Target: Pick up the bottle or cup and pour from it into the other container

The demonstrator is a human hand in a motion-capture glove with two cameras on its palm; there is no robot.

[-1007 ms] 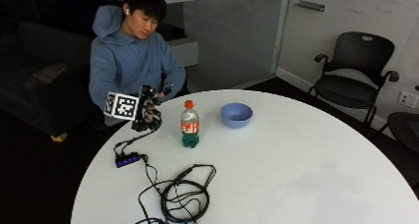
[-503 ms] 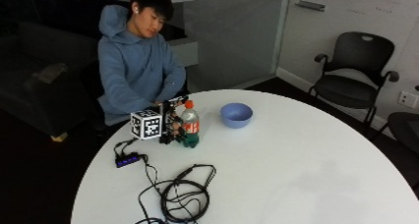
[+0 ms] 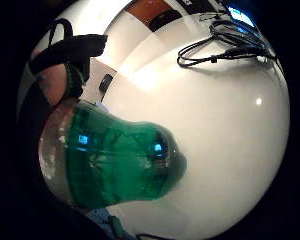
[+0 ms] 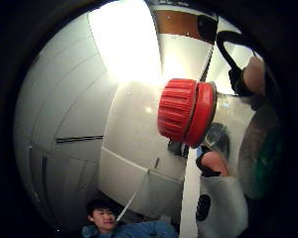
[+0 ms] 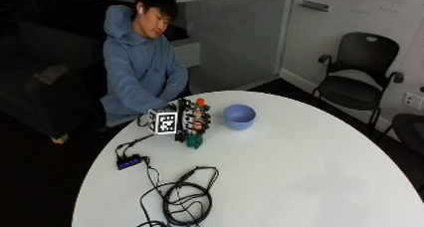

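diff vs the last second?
The gloved right hand moved from beside the person's chest across to the green bottle and now grips it; its red cap is on. The blue bowl and the cable coil stayed put.

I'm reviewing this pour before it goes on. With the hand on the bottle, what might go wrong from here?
1. The red cap is on the green bottle, so tipping it over the blue bowl would likely pour nothing unless it is opened.
2. The gloved right hand grips the bottle with its base close to the white table; dragging instead of lifting might tip it.
3. The black cables lie nearby; a wide swing may snag them.
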